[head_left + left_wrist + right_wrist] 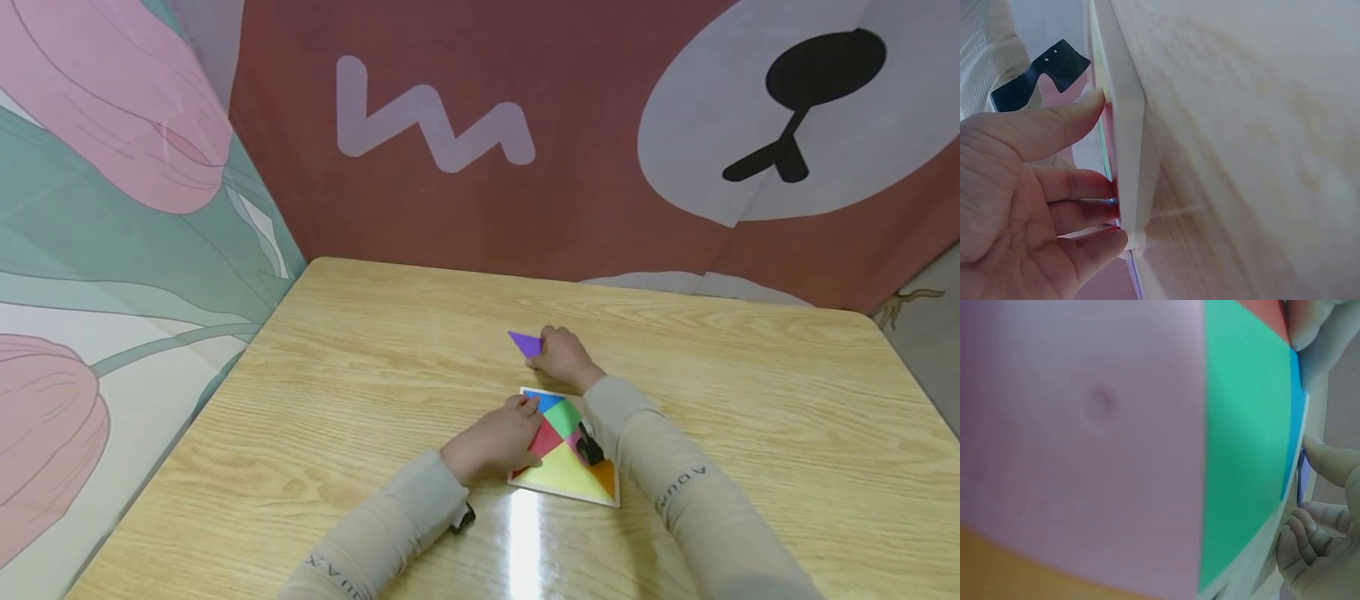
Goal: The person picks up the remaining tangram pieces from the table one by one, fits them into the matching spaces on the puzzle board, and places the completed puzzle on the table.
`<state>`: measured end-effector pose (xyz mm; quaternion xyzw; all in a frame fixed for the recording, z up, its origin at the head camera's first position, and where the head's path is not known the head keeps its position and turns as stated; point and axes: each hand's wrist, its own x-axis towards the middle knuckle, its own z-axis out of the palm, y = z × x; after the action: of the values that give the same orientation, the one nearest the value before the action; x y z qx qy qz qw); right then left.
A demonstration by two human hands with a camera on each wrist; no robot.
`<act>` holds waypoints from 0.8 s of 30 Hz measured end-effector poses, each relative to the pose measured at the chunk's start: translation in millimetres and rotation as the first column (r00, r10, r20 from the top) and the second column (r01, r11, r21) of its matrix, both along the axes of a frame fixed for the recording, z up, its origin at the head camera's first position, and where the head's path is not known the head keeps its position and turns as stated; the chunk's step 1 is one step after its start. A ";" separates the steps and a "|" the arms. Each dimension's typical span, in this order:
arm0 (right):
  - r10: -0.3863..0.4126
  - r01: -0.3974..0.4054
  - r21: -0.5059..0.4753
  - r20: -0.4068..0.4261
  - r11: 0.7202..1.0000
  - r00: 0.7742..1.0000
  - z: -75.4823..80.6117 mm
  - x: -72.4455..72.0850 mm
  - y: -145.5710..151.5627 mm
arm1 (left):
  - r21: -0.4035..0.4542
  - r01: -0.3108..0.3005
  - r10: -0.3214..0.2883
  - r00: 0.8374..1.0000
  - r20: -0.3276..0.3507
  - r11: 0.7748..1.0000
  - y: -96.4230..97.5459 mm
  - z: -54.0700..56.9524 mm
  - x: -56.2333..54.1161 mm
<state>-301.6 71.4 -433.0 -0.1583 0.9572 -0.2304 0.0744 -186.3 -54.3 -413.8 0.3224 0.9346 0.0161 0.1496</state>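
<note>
A square tangram board [563, 495] with a pale rim lies on the table. My left hand [498, 437] rests over its left side, and in the left wrist view the thumb and fingertips touch the colored pieces along the board's edge [1127, 150]. Beyond the far edge, my right hand [566, 360] pinches a purple triangle [524, 342] between thumb and fingers. Set in the board are a blue piece [546, 401], a green piece [562, 419], a red piece [547, 438], a yellow triangle [562, 473] and an orange piece [606, 477]. My right wrist partly hides a pink piece [572, 440].
The wood-grain table [360, 375] reaches to a red printed wall cloth [465, 217] at the back. A floral cloth [150, 292] hangs along the left. Black wrist camera mounts [590, 450] sit by both cuffs, the right one over the board.
</note>
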 end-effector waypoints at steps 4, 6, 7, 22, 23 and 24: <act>-0.015 0.015 -0.008 0.020 1.000 1.000 -0.2 -0.3 0.1 | -0.008 0.002 -0.002 1.000 -0.005 1.000 0.5 -0.2 -0.5; -0.023 0.023 -0.013 0.031 1.000 0.999 0.0 -0.5 -0.1 | -0.009 -0.002 0.002 1.000 -0.002 1.000 0.5 0.0 -0.5; -0.025 0.025 -0.014 0.035 1.000 0.999 0.0 -0.5 0.0 | -0.010 -0.002 0.002 1.000 -0.001 1.000 0.4 -0.1 -0.7; -0.043 0.047 -0.131 0.033 0.990 0.999 5.0 5.0 2.4 | 0.003 0.000 0.000 1.000 0.001 1.000 -0.1 1.2 -0.1; -0.049 0.053 -0.132 0.033 0.990 0.998 5.3 5.8 2.4 | 0.003 -0.001 0.001 1.000 0.003 1.000 -0.1 1.2 -0.1; -0.055 0.059 -0.135 0.033 0.989 0.998 5.5 6.5 2.5 | 0.002 -0.001 0.001 1.000 0.004 1.000 0.1 1.0 -0.2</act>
<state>-295.1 73.9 -427.5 -0.1323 0.9423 -0.2993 0.0706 -186.4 -54.2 -412.8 0.3221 0.9344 0.0177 0.1511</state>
